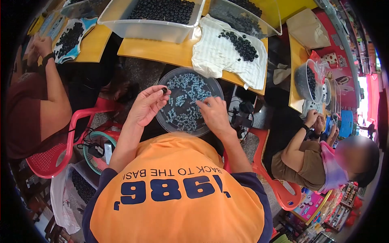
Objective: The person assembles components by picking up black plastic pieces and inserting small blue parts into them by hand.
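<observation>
My left hand (148, 104) is raised over the left rim of a round, clear plastic tub (219, 86) on my lap. Its thumb and fingertips pinch a small black round part (164, 90), which looks like a short ring or roller. Many small blue-grey coiled pieces (187, 83) lie scattered across the tub's bottom. Above the tub's right side, my right hand (216, 116) has thumb and fingers drawn together, close to the coiled pieces. Whether anything sits between those fingertips is hidden.
Ahead, a yellow table (156, 50) bears a clear bin (148, 31) of black parts and a white cloth (206, 48) with more black parts. People work at left and right on red chairs (279, 190). A teal basket (95, 162) stands at my left.
</observation>
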Action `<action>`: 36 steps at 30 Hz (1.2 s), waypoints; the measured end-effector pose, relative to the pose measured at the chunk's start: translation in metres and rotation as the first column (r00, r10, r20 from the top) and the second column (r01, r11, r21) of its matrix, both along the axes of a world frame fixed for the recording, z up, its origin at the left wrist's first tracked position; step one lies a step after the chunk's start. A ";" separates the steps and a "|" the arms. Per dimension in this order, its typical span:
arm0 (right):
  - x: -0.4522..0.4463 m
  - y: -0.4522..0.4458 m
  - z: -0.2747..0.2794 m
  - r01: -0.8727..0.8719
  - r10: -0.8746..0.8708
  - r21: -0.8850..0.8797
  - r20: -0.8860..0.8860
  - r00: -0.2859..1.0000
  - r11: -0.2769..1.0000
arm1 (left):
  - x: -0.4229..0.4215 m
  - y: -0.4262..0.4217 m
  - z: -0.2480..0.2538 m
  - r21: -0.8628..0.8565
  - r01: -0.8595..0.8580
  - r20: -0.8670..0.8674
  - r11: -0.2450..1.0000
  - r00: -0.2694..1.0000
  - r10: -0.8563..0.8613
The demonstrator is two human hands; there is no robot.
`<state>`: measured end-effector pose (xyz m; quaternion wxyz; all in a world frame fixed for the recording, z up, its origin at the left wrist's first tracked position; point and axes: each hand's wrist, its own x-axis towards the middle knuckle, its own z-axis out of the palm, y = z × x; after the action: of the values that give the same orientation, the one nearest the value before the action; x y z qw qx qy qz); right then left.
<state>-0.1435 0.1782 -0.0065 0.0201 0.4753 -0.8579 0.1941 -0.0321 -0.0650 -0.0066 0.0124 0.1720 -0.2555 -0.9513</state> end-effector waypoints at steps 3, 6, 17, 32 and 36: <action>0.013 -0.005 0.003 -0.061 0.063 -0.032 0.063 0.996 0.998 | 0.000 0.000 0.005 -0.027 -0.017 0.015 0.999 1.000 0.018; 0.005 -0.007 0.000 -0.055 0.068 -0.110 0.122 0.990 0.992 | 0.000 0.001 0.004 -0.053 -0.024 0.030 0.998 0.999 0.026; -0.021 -0.036 -0.009 0.094 -0.091 -0.073 0.045 0.995 0.993 | 0.003 -0.001 -0.005 0.019 0.003 0.027 1.000 1.000 -0.003; 0.003 -0.029 0.046 0.380 -0.048 -0.321 0.706 0.706 0.867 | -0.011 0.027 0.006 -0.028 0.150 0.040 0.988 0.988 -0.148; 0.010 -0.037 0.060 0.320 0.066 -0.472 0.636 0.769 0.821 | -0.013 0.034 0.010 -0.056 0.153 0.013 0.987 0.988 -0.152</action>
<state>-0.1332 0.1408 0.0538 -0.1153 0.2942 -0.7515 0.5791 -0.0450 -0.0310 0.0036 -0.0566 0.1557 -0.2946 -0.9411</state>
